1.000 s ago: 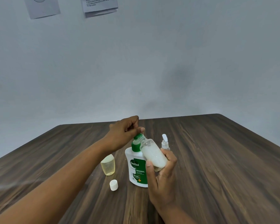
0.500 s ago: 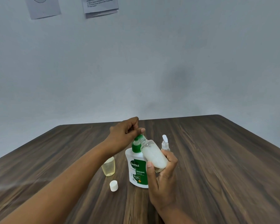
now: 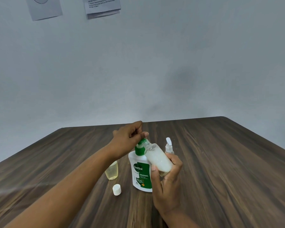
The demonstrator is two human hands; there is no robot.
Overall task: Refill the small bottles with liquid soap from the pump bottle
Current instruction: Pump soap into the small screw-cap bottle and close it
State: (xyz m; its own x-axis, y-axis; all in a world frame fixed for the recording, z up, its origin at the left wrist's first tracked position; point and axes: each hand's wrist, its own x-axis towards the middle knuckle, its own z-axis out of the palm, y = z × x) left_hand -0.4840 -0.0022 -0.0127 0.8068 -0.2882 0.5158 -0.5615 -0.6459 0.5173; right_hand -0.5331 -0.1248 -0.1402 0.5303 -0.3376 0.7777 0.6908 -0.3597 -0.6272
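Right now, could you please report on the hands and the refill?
Left hand grips pump bottle top. Right hand holds small bottle tilted against it, mostly filled. Cap lies loose on table; nothing blocking.

Pump bottle (image 3: 141, 173) (white, green Dettol label) stands upright. Clear small bottle (image 3: 158, 159) w/ milky soap tilts, open neck at its nozzle. Yellowish small bottle (image 3: 111, 171) upright just left; white cap (image 3: 116, 189) front-left; spray bottle (image 3: 169, 148) behind-right.

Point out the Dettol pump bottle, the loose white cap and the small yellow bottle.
Dettol pump bottle (image 3: 144, 171): head view, green label.
loose white cap (image 3: 116, 189): head view, its side.
small yellow bottle (image 3: 111, 172): head view, its body.
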